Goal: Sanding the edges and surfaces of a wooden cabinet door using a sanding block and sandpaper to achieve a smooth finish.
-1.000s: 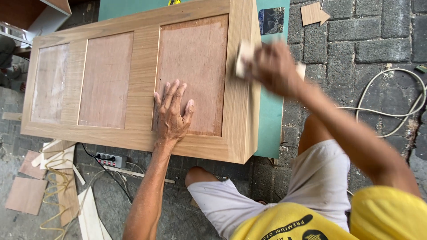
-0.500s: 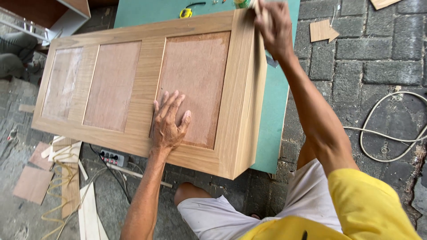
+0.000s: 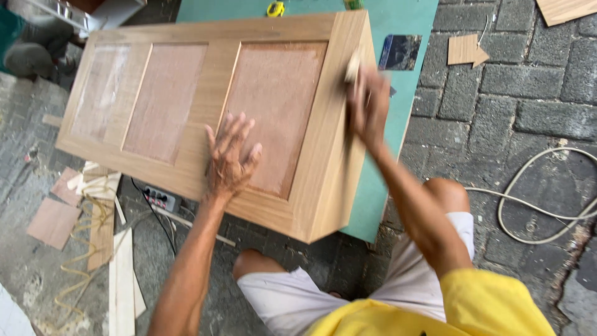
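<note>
A long light-wood cabinet with three recessed reddish-brown panels [image 3: 205, 118] lies panel-face up on a green sheet [image 3: 398, 124] over the grey paving, its long axis running from upper left to lower right, its right end nearest the person. The left hand [image 3: 231, 157] lies flat and fully spread on the frame beside the nearest panel. The right hand [image 3: 368, 107], blurred, is closed around a small pale block [image 3: 352, 67] pressed to the cabinet's right edge.

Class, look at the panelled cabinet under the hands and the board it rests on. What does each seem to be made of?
Cabinet: looks like light wood or veneered board, matt, with visible grain; its three recessed panels look like reddish-brown plywood. Board: a flat teal-green sheet, smooth and matt, perhaps painted or laminated; material unclear.
</note>
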